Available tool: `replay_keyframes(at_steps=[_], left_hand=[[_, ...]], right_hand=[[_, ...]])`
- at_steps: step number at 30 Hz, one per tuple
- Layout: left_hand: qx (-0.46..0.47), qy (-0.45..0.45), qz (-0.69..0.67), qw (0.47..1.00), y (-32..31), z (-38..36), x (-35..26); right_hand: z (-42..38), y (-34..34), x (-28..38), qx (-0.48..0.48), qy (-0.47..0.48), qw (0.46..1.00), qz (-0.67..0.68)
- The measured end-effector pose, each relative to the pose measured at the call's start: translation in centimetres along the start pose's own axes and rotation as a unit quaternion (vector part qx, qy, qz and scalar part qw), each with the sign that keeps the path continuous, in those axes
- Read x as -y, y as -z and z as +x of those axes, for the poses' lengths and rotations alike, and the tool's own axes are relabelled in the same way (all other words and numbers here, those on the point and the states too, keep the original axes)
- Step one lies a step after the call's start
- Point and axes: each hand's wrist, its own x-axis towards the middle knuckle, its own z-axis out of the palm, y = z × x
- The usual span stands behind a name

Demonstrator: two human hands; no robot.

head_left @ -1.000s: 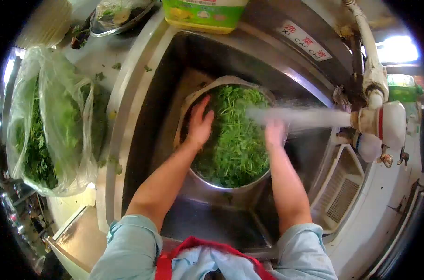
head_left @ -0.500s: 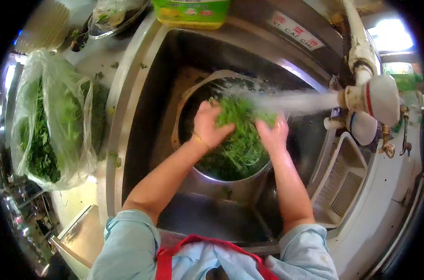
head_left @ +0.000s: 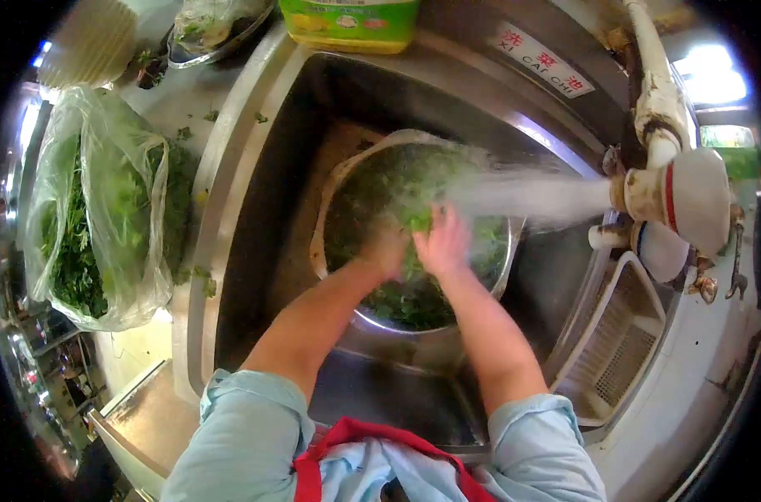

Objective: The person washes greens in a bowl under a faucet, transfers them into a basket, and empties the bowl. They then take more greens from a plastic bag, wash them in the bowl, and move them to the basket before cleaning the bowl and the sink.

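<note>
Greens (head_left: 414, 301) fill the steel basin (head_left: 502, 276) at frame centre, under the tap's spray (head_left: 522, 197) for rinsing. Left hand (head_left: 389, 247) and right hand (head_left: 443, 243) press together, clutching a clump.

Greens (head_left: 405, 301) in bowl (head_left: 347, 180), in sink (head_left: 255, 167).

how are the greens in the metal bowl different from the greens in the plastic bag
The greens in the bowl sit loose in a metal bowl inside the sink, under running water, with both hands in them. The greens in the bag are wrapped in clear plastic on the counter, out of the water and untouched. Both are leafy and green.
</note>
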Motion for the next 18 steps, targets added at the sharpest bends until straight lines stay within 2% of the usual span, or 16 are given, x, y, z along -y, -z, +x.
replay_keyframes(at_steps=[2, 4, 6, 7, 8, 10, 12, 13, 14, 15, 17, 18], left_hand=[[0.032, 0.003, 0.031, 0.999, 2.1, -0.6, -0.5], [-0.04, -0.047, -0.063, 0.996, 4.1, -3.4, 0.2], [-0.114, -0.114, -0.14, 0.977, 4.2, -5.9, 1.8], [-0.155, -0.15, -0.174, 0.961, 4.2, -6.9, 2.7], [-0.171, -0.126, -0.125, 0.969, 3.6, -7.6, 3.3], [-0.142, -0.059, -0.022, 0.988, 6.4, -11.3, 0.4], [-0.092, -0.025, -0.027, 0.995, 5.2, -10.1, -0.2], [-0.067, -0.009, -0.029, 0.997, 4.7, -9.6, -0.6], [-0.024, -0.004, -0.105, 0.994, 4.1, -7.9, -0.3], [-0.026, 0.039, -0.21, 0.977, 1.3, -5.1, 0.4], [-0.058, 0.12, -0.42, 0.898, -4.1, 0.3, 1.8], [-0.037, 0.156, -0.471, 0.867, 0.3, -1.6, 0.7]], right_hand=[[1.5, 0.4, -0.7, 0.075, -0.047, 0.996, 0.031], [1.6, 3.6, -1.0, 0.075, -0.027, 0.986, 0.149], [-0.6, 4.9, -1.4, 0.006, 0.016, 0.99, 0.138], [-2.7, 5.1, -1.8, -0.067, 0.052, 0.994, 0.066], [-4.4, 5.2, -1.9, -0.141, 0.087, 0.986, -0.007], [-6.5, 4.9, -0.4, -0.029, 0.05, 0.997, -0.054], [-6.7, 4.9, 1.9, 0.082, -0.005, 0.993, -0.086], [-5.9, 2.3, 0.8, 0.035, 0.004, 0.986, -0.164], [-4.9, -2.2, -1.2, -0.01, 0.012, 0.97, -0.241], [-4.5, -4.6, -2.4, -0.052, 0.02, 0.946, -0.318], [-3.9, -1.9, -1.4, 0.041, 0.005, 0.972, -0.23], [-3.8, 0.9, -0.2, 0.088, -0.003, 0.979, -0.184]])
